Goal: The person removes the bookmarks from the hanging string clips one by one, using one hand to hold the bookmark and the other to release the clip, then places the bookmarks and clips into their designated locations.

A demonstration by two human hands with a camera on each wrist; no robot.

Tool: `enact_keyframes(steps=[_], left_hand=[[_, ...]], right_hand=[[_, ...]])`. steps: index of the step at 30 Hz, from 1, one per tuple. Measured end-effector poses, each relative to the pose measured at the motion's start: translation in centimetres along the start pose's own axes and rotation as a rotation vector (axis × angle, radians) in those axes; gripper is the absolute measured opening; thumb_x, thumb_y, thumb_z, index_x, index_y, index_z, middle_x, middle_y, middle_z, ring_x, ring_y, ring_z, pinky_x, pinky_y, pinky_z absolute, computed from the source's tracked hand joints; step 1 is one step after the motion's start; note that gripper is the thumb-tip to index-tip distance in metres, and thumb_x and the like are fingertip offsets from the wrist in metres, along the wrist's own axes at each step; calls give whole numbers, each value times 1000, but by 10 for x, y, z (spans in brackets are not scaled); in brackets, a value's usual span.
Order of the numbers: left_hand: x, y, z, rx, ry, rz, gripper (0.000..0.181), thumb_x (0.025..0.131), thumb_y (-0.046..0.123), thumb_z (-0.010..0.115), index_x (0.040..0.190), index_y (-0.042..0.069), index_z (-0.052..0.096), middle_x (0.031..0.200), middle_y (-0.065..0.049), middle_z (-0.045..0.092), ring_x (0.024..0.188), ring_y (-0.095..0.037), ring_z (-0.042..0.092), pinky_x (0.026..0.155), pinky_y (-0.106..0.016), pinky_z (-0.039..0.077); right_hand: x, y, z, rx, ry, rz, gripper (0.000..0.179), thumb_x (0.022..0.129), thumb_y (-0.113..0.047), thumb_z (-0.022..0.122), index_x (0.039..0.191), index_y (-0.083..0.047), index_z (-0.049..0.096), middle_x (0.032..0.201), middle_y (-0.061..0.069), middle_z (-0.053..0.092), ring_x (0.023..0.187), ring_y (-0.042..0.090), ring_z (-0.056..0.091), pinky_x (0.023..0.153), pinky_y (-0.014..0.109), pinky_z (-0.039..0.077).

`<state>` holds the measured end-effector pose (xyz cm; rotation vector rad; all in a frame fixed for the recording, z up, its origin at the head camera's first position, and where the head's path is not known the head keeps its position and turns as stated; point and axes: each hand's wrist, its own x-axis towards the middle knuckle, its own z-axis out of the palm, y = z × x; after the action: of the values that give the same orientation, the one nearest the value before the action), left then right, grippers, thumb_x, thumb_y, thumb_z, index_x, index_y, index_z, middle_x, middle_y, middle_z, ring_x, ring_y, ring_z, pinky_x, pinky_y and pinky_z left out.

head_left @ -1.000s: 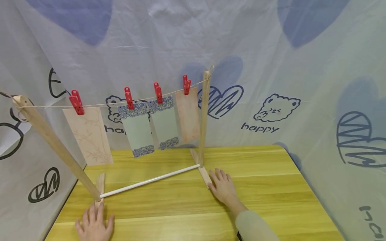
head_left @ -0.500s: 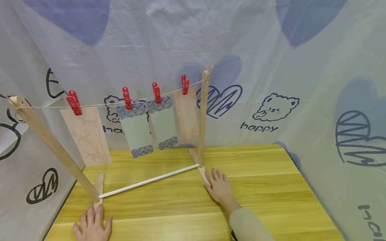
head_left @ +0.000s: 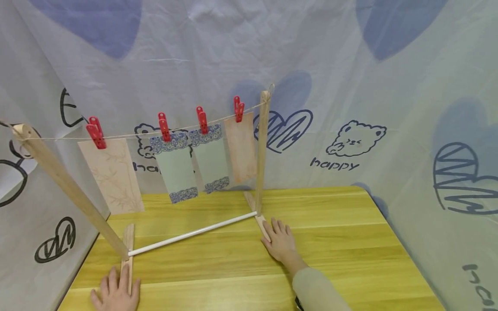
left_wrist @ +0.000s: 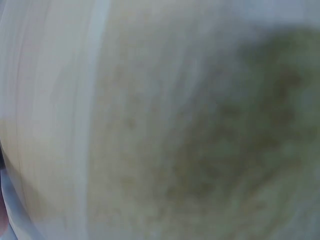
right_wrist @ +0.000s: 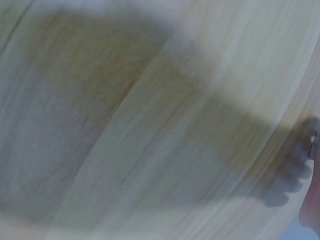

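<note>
My left hand [head_left: 116, 293] lies palm down with spread fingers at the left wooden foot [head_left: 129, 237] of a small drying-line stand. At the front end of the right wooden foot [head_left: 261, 224] rests my right hand [head_left: 281, 242], its fingers fairly straight. A white rod [head_left: 194, 232] joins the bases of the left post [head_left: 74, 194] and right post [head_left: 262, 160]. Between the post tops runs a string [head_left: 140, 134]. Red clothespins [head_left: 164, 128] hold several paper cards on it, pink ones such as the left card [head_left: 113, 177] outermost and blue-bordered ones such as one pale card [head_left: 177, 168] between.
The yellow wood-grain table [head_left: 342, 259] extends to the right of the stand. Behind and beside it hangs a pale curtain [head_left: 311, 52] with hearts, bears and lettering. The left wrist view shows blurred tabletop [left_wrist: 50, 100]; the right one has fingers [right_wrist: 310, 200] at its edge.
Both hands have shifted slightly left. More of the left foot now shows beside my left hand. The stand and cards look almost unchanged, apart from a small early shift of the view.
</note>
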<state>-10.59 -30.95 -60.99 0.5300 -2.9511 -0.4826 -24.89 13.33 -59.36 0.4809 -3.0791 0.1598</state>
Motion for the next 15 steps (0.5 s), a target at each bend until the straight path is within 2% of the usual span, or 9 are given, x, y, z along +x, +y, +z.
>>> enact_keyframes(steps=[5, 15], left_hand=[[0, -3, -1, 3, -14, -21, 68, 94, 57, 24, 142, 10, 21, 140, -25, 18, 126, -47, 8, 96, -65, -8], [1, -3, -1, 5, -62, -44, 70, 93, 59, 22, 146, 14, 13, 144, -25, 13, 129, -46, 4, 97, -64, -12]], right_hand=[[1, -2, -1, 19, -21, 16, 56, 95, -48, 35, 144, -22, 28, 148, 12, 24, 135, 32, 24, 106, 49, 19], [2, -1, 2, 13, -25, 28, 54, 95, -47, 35, 144, -25, 27, 149, 10, 23, 134, 32, 24, 106, 50, 19]])
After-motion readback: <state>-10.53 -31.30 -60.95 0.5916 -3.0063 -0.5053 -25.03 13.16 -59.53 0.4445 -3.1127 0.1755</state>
